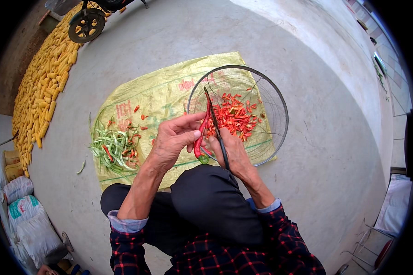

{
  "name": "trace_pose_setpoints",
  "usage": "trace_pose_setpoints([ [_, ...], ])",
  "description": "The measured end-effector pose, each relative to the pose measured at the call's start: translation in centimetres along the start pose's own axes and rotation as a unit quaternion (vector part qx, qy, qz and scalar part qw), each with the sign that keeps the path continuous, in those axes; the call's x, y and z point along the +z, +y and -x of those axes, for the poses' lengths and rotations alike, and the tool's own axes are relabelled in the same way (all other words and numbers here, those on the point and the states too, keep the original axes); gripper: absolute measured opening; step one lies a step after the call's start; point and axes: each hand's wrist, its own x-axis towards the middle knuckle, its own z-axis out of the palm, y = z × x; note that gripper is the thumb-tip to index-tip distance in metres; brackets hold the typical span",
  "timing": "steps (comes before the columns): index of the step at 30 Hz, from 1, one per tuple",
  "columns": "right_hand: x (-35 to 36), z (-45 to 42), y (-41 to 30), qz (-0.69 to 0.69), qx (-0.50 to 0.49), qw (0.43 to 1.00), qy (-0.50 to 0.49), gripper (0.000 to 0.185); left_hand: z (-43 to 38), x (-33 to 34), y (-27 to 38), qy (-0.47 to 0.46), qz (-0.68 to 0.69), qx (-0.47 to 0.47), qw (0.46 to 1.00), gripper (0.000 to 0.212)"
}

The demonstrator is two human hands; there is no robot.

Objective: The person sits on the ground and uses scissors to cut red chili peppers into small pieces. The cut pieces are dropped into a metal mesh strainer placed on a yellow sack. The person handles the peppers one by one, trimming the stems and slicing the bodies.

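Observation:
Between the thumb and fingers of my left hand [173,137] is a long red chili pepper [200,137] with a curled green stem end at the bottom. My right hand [235,149] grips a pair of dark scissors [213,117], whose blades point away from me alongside the pepper. Whether the blades touch it, I cannot tell. Below both hands lies a round wire-mesh basket [285,118] with a dark rim. Cut red chili pieces [234,117] are heaped inside it. Part of another red pepper shows under my left fingers.
A yellow woven sack [144,86] is spread on the concrete floor beneath the basket. Green stems and pepper scraps [113,146] are piled at its left. Corn cobs [48,92] lie heaped far left, near a wheel [86,26] of a two-wheeler. Filled white sacks [36,233] stand lower left.

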Motion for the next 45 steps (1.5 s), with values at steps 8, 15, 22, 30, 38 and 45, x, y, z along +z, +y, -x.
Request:
trace_pose_setpoints([
  [8, -0.2, 0.2, 0.2, 0.045, 0.013, 0.999, -0.013, 0.03, -0.3, 0.4, -0.9, 0.001, 0.029, -0.016, 0.999, 0.046],
  [15, -0.5, 0.4, 0.7, 0.077, -0.012, 0.997, 0.006, 0.03, -0.3, 0.9, -1.0, 0.02, -0.01, -0.006, 1.0, 0.048],
  [22, -0.5, 0.7, 0.8, 0.083, 0.017, 0.996, -0.006, 0.03, -0.3, 1.1, -0.6, 0.025, -0.018, -0.012, 0.999, 0.046],
  [30, -0.7, 0.9, 0.8, 0.055, 0.011, 0.998, -0.006, 0.029, -0.4, 0.9, -0.8, 0.031, -0.02, 0.0, 0.999, 0.047],
  [38, -0.9, 1.1, 0.6, 0.105, 0.013, 0.994, -0.011, 0.029, -0.2, 0.8, -0.9, 0.041, -0.046, -0.014, 0.998, 0.049],
  [45, 0.0, 1.4, 1.7, 0.134, -0.083, 0.988, 0.003, 0.029, -0.5, 0.9, -1.1, 0.025, -0.037, -0.005, 0.999, 0.049],
])
